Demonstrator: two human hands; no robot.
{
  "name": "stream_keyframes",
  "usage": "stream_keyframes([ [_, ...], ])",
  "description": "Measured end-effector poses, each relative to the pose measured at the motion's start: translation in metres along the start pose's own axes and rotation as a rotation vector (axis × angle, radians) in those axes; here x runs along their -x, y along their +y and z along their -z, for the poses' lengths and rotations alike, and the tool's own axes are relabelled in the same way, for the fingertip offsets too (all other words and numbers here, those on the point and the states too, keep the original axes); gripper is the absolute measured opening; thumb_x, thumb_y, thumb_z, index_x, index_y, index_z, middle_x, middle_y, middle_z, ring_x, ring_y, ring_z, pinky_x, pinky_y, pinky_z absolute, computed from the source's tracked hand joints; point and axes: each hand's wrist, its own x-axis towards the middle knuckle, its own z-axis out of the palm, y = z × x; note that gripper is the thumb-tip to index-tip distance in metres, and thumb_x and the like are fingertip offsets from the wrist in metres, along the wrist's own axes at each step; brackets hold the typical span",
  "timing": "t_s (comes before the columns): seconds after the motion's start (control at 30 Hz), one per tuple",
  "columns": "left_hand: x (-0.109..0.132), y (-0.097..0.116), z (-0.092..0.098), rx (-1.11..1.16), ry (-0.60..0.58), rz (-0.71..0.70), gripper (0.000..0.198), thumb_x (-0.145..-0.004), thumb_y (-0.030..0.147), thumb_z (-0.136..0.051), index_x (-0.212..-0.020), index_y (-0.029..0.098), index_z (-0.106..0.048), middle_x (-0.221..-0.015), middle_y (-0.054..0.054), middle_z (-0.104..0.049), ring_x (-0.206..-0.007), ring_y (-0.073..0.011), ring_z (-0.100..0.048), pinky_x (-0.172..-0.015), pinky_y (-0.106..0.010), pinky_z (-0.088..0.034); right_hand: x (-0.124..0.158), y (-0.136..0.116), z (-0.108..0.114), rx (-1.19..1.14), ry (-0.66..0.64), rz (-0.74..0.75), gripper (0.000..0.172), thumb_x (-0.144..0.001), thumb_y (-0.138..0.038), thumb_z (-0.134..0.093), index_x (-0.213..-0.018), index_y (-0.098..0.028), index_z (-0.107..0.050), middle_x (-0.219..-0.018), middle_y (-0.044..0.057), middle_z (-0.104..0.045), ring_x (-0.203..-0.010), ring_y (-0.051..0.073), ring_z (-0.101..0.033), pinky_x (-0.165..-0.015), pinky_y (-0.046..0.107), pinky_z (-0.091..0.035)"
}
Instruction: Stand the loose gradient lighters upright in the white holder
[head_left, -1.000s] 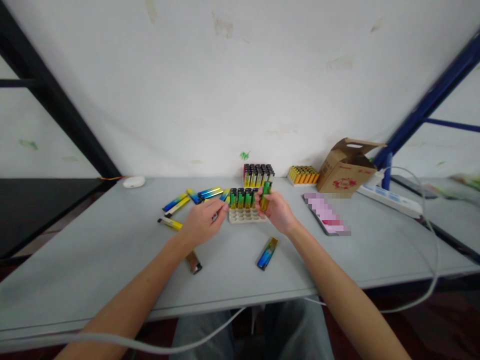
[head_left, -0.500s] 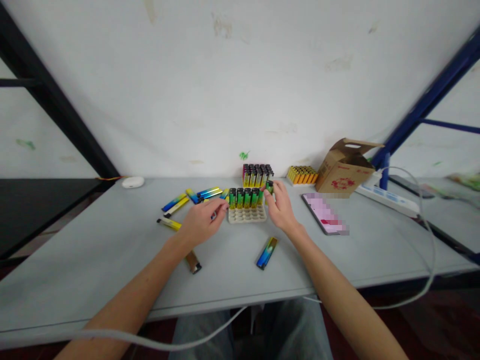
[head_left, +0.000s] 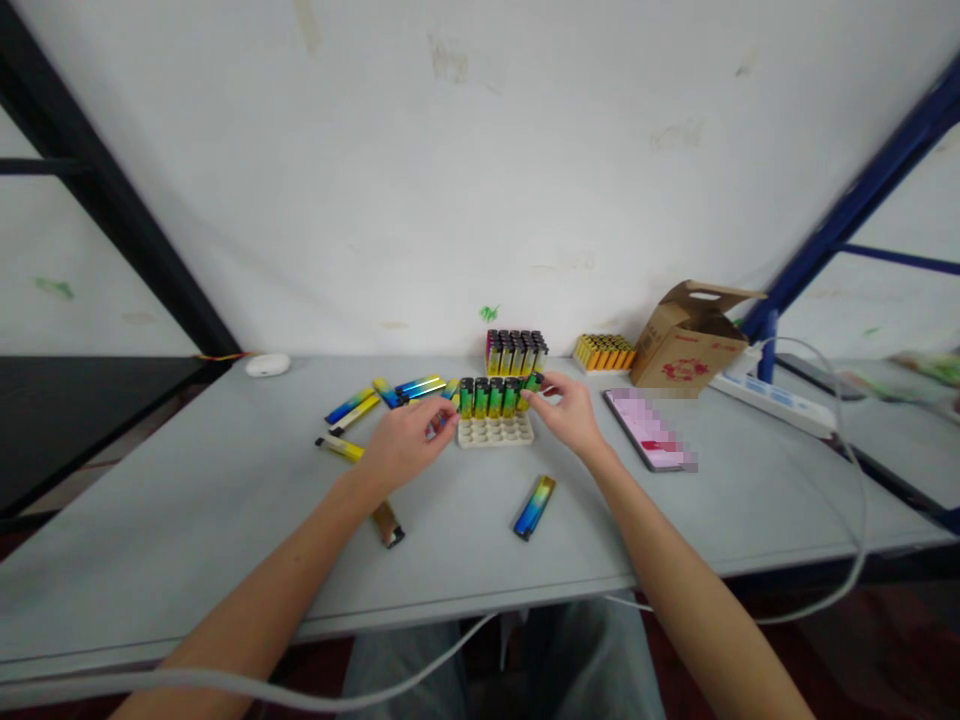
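A pale tray with round holes sits mid-table, its back row filled with upright green-yellow lighters with black tops. At the right end of that row, my right hand pinches a green lighter, which leans to the right. My left hand is at the tray's left edge with its fingers curled and tips drawn together. Whether they grip the tray or something small cannot be made out. Blue-yellow lighters lie loose behind and left of it, and another blue-yellow lighter lies in front of the tray.
Behind stand a block of black-topped lighters and a tray of orange batteries or cylinders. To the right are an open cardboard box, a phone and a white power strip. A white cable crosses the front.
The lighter in my right hand has gone from nearly upright to leaning right, and my right fingers have shifted slightly right and down. My left hand has stayed almost in place.
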Motion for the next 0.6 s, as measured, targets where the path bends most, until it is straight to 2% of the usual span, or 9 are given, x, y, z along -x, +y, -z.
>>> stream_keyframes([
  [0.1,0.0000,0.0014,0.0011,-0.009,-0.005,0.022,0.012,-0.087,0.029,-0.051,-0.084,0.020,-0.059,-0.072,0.000,-0.067,-0.060,-0.0140,-0.060,-0.058,-0.025,-0.045,-0.0010,0.0026,0.0006,-0.032,0.003,-0.053,0.031,-0.072,-0.039,-0.071,-0.095,-0.018,-0.068,-0.079,0.003,-0.067,-0.072,0.018,-0.060,-0.073,0.034,-0.049],
  [0.27,-0.0004,0.0038,0.0022,-0.001,-0.005,0.032,0.010,-0.085,0.027,-0.050,-0.083,0.020,-0.056,-0.070,0.001,-0.065,-0.058,-0.0132,-0.058,-0.055,-0.024,-0.043,-0.0016,0.0054,0.0028,-0.019,-0.048,-0.063,0.028,-0.069,-0.037,-0.073,-0.090,-0.018,-0.068,-0.078,0.003,-0.068,-0.073,0.018,-0.062,-0.070,0.033,-0.049],
  [0.6,0.0003,0.0042,0.0032,0.023,-0.019,0.040,0.010,-0.085,0.028,-0.049,-0.081,0.020,-0.054,-0.070,0.001,-0.064,-0.060,-0.0136,-0.058,-0.057,-0.025,-0.043,-0.0014,0.0106,0.0036,0.001,-0.097,-0.070,0.032,-0.069,-0.033,-0.073,-0.096,-0.017,-0.071,-0.081,0.004,-0.070,-0.074,0.018,-0.063,-0.067,0.032,-0.050],
])
